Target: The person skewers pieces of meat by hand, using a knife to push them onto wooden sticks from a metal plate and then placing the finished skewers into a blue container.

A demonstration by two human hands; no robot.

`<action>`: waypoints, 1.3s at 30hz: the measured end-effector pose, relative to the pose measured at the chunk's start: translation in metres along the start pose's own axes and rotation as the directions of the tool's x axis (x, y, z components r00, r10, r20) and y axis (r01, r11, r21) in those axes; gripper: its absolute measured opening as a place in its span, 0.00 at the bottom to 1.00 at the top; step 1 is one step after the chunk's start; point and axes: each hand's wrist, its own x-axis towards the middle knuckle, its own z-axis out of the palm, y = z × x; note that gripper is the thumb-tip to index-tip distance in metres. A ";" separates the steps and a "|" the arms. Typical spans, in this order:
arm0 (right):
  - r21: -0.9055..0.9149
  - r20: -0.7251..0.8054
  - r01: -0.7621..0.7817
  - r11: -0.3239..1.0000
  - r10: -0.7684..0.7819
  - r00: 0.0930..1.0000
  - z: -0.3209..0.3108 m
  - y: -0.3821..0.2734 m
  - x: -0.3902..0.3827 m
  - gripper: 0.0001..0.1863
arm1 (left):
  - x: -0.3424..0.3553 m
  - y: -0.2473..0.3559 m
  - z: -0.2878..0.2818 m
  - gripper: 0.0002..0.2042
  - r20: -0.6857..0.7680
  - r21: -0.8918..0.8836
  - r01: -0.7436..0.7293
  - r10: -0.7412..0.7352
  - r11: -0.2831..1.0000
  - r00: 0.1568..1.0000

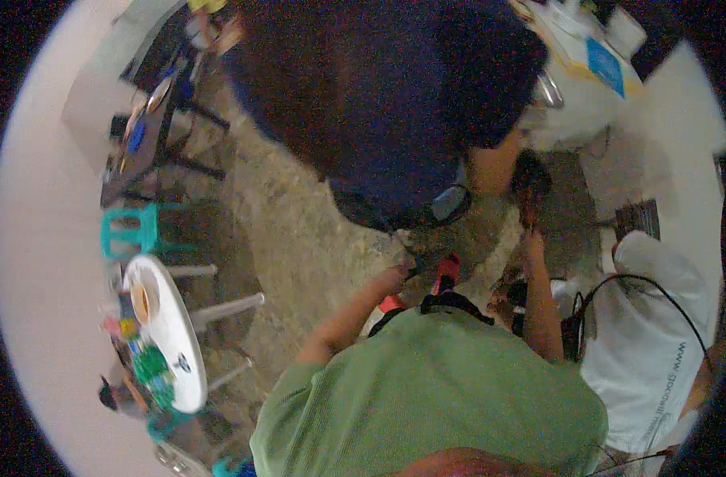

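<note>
My left hand hangs low in front of my green shirt, over the floor, with a small dark thing at its fingertips that I cannot make out. Its fingers are blurred. Farther forward, my right hand reaches toward a dark, rounded thing, whose kind is too blurred to tell. Whether that hand grips it or only lies close to it, I cannot tell. A person in a dark shirt fills the space ahead, and that person's bare arm comes down beside the dark thing.
At left a white table carries a bowl and green items; a teal stool and dark table stand beyond. Close on my right is a person in a white shirt, crossed by a black cable. A white-covered table stands far right.
</note>
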 end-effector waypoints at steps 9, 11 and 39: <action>-0.525 0.589 -0.010 0.851 0.372 0.718 0.034 0.046 -0.099 0.15 | -0.088 -0.071 0.050 0.27 0.011 -0.073 0.260 -0.260 0.963 0.966; -0.604 0.666 0.171 0.778 0.376 0.644 0.071 0.026 -0.096 0.16 | -0.119 -0.099 0.064 0.25 -0.135 -0.329 0.394 -0.455 0.858 0.880; -0.147 0.908 0.345 0.927 -0.012 0.419 0.610 -0.390 -0.261 0.11 | -0.307 -0.284 -0.031 0.21 -0.425 -0.904 -0.025 -0.904 0.426 -0.054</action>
